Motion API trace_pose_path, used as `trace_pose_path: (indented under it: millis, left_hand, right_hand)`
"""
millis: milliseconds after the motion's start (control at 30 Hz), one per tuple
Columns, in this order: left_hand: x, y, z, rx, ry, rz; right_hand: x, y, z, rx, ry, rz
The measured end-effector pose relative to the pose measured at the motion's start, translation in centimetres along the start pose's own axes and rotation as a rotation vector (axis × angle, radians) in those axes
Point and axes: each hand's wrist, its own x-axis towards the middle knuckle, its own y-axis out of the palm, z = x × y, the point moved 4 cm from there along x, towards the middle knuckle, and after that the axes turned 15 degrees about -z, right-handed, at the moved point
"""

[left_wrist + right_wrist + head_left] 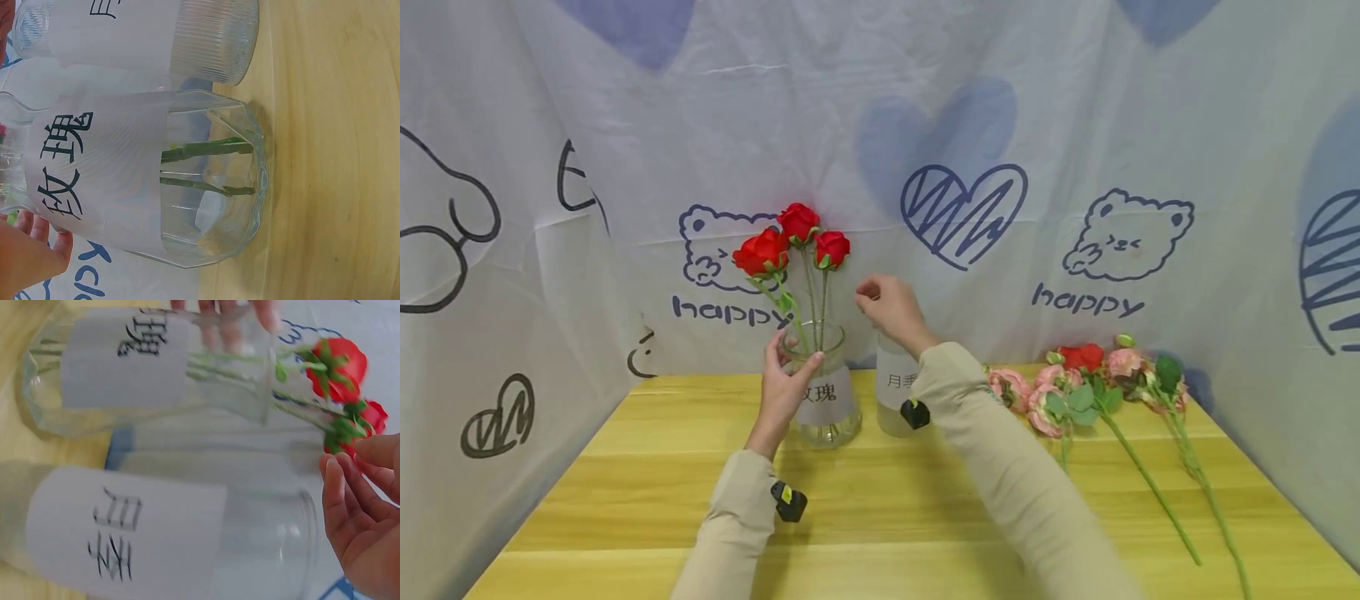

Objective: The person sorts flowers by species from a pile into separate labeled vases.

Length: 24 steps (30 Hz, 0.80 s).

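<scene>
A clear glass vase (848, 423) with a white paper label stands upright on the table, holding three red roses (799, 221). My left hand (784, 387) grips it around the neck, thumb in front. In the left wrist view, green stems (209, 149) reach down near the vase's base. My right hand (893, 308) hovers over the mouth of a second labelled glass vase (889, 423), to the right of the roses. Its fingers are loosely bent with nothing between them. In the right wrist view, the fingertips overlap a rose behind them. The right sleeve partly hides the second vase.
On the table's right side lie pink flowers (1047, 410) and a red rose (1082, 357), their long green stems (1150, 483) pointing toward the front. A white printed curtain (970, 317) hangs close behind the vases and along both sides of the wooden table (865, 525).
</scene>
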Motion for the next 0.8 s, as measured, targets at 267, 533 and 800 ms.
trace_pose_path:
  millis: [267,533,800]
  left_hand:
    - [0.0,0.0,0.1,0.005,-0.008,0.0]
    - [0.0,0.0,0.3,0.011,-0.01,-0.008]
    - [0.1,0.1,0.1,-0.012,0.001,-0.012]
  right_hand:
    - [0.8,-3.7,-2.9,0.09,0.075,-0.044]
    - [1.3,-8.2,-7.2,0.04,0.104,-0.084]
    - [0.5,-12.4,-11.2,-0.106,0.142,-0.112]
